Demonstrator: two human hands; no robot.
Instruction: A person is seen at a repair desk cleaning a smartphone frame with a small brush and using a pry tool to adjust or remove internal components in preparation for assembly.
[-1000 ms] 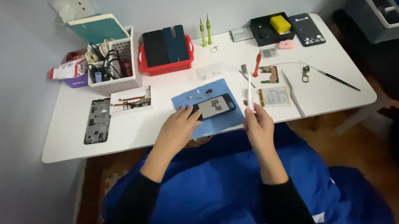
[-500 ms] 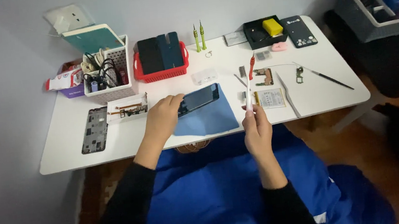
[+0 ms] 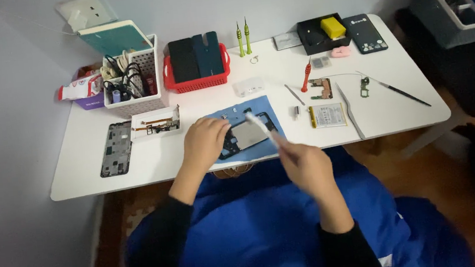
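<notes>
Phone chassis (image 3: 246, 135), opened, dark, internal parts exposed, lying flat on blue work mat (image 3: 258, 109) near front edge of white table (image 3: 400, 113). Left edge covered by left hand (image 3: 203, 143).

Containers noted: red basket (image 3: 197, 82) behind the mat, holding dark and teal flat panels stood on edge. White perforated basket (image 3: 143, 102) to its left, packed with cables and small bottles, a teal book (image 3: 115, 35) resting across its top. Black open box (image 3: 321, 31) at the far right, holding a yellow block (image 3: 333, 26). White shallow tray (image 3: 154, 123) just left of the mat, carrying a flex-cable assembly.

Left hand palm down, fingers curled, pressed onto the chassis and steadying it. Right hand (image 3: 305, 161) raised just off the table edge, fingers pinched together on a thin white tool (image 3: 261, 126), tip angled over the chassis; contact with the chassis cannot be told owing to blur.

Also on table: bare phone frame (image 3: 114, 147) far left, two green screwdrivers (image 3: 243, 36) upright, red screwdriver (image 3: 305, 76), battery (image 3: 328, 115), circuit board (image 3: 321, 87).
</notes>
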